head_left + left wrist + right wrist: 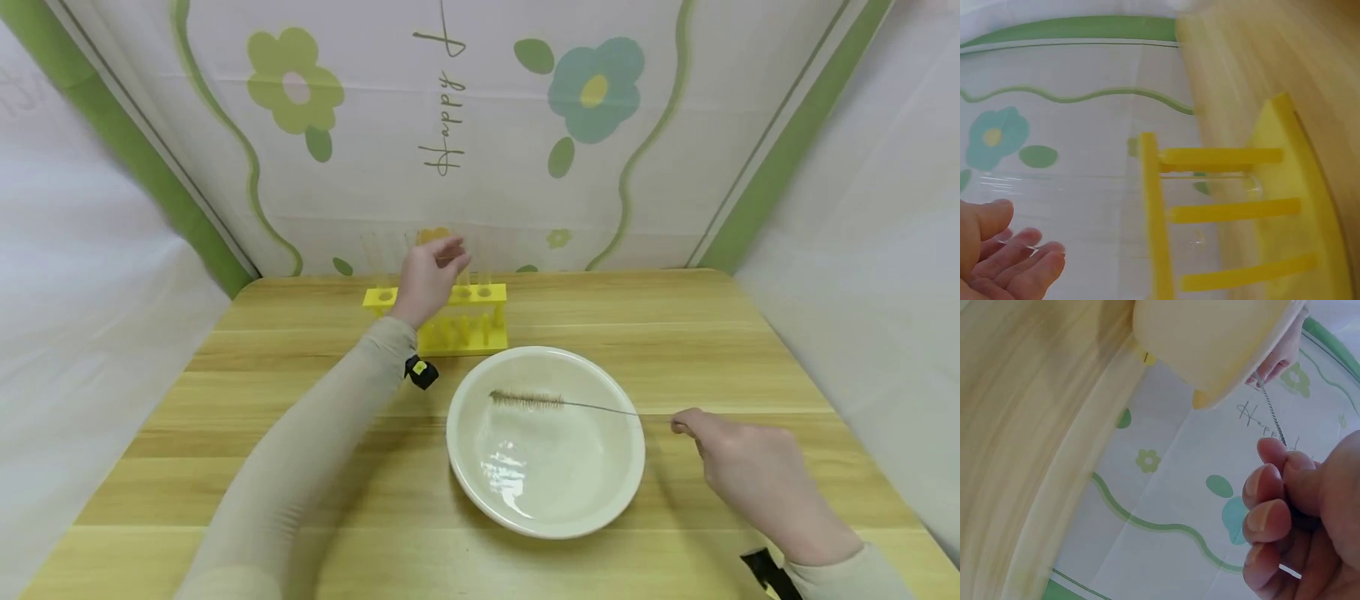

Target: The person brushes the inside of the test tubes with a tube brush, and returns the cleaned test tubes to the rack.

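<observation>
My right hand [757, 475] pinches the twisted wire handle of a test tube brush [527, 401]. The brush's tan bristles lie over the white bowl [546, 523], which has water in it. In the right wrist view the wire [1271, 412] runs from thumb and forefinger toward the bowl's rim. At the back, my left hand [431, 275] is above a yellow test tube rack [480, 293], among the tops of clear test tubes. Its thumb and fingers [1038, 272] are apart and loosely bent beside a see-through tube [1110, 181] in the left wrist view.
A wooden table [712, 350] bears the rack and bowl, with the rack behind the bowl. Close behind the rack hangs a flower-printed cloth [495, 192]. White cloth walls stand at both sides.
</observation>
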Available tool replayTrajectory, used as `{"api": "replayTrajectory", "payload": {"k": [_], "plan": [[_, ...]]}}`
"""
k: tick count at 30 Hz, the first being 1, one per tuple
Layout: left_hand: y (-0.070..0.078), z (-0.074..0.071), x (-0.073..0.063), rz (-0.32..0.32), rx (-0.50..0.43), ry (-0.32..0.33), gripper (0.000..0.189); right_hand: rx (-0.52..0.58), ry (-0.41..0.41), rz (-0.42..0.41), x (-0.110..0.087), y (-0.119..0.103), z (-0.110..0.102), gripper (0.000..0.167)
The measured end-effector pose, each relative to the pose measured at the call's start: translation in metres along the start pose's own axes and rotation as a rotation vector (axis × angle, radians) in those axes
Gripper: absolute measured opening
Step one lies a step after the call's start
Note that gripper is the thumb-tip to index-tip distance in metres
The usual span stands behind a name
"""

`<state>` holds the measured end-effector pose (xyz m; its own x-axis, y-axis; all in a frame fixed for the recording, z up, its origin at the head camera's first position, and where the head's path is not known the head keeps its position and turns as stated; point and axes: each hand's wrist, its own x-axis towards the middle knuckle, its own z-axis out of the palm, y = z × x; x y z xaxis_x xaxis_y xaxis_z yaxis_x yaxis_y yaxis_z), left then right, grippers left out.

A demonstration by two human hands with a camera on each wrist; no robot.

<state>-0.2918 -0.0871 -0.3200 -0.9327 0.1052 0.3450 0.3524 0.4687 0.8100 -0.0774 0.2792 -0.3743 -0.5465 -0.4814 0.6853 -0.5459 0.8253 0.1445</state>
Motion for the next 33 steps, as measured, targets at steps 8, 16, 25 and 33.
{"api": "replayTrajectory", "payload": {"k": [8, 16, 25, 33], "plan": [[0.041, -0.027, -0.009, 0.224, -0.020, 0.085, 0.038, 0.032, -0.021, 0.075, 0.003, 0.005, -0.010, 0.053], [0.057, -0.046, -0.052, 0.662, 0.142, -0.009, 0.035, 0.053, -0.042, 0.097, -0.001, 0.012, -0.014, 0.053], [0.027, -0.063, -0.114, 0.874, 0.573, -0.148, 0.033, 0.121, 0.031, 0.120, 0.000, 0.017, -0.020, 0.057], [0.006, -0.074, -0.140, 0.822, 0.724, -0.219, 0.035, 0.152, 0.085, 0.129, 0.002, 0.015, -0.022, 0.052]]}}
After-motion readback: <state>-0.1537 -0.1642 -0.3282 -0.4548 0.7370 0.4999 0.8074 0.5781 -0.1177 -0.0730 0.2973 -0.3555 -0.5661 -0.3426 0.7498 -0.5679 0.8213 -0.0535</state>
